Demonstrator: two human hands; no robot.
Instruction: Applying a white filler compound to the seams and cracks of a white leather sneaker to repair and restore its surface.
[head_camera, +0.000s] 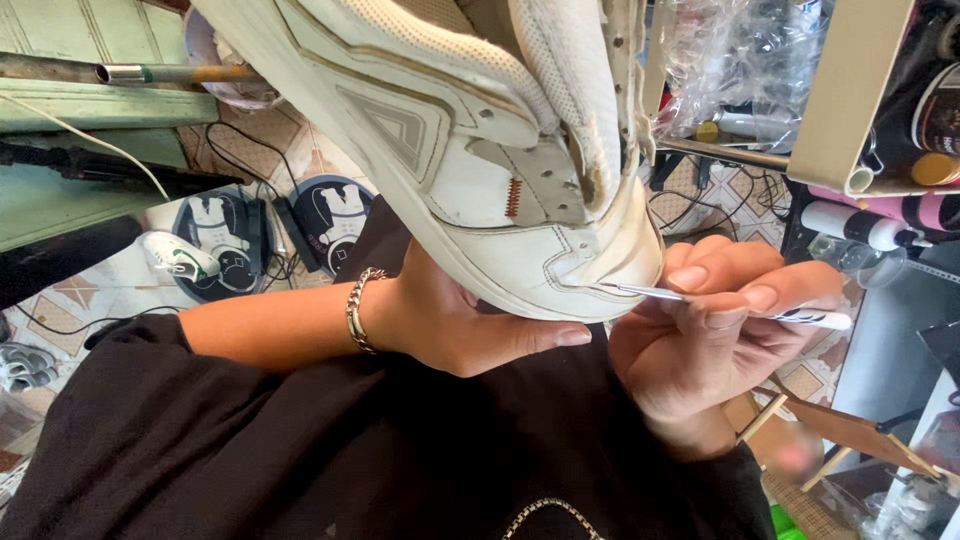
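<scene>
— What have you got in each hand?

— Your left hand (470, 330) cups the white sneaker (450, 150) from underneath, thumb stretched along the sole edge, holding it up close in front of you. Your right hand (700, 340) pinches a thin brush (720, 300) between thumb and fingertips, closed tight on its white handle.

— And where is the tip?

— It touches the seam at the heel end of the sneaker, just above the sole. A chain bracelet (358, 310) sits on your left wrist, over your black garment (300, 450)

Crumpled clear plastic bags (740, 60) hang upper right; round dark tins with gold lids (938, 120) sit on the shelf beside.
</scene>
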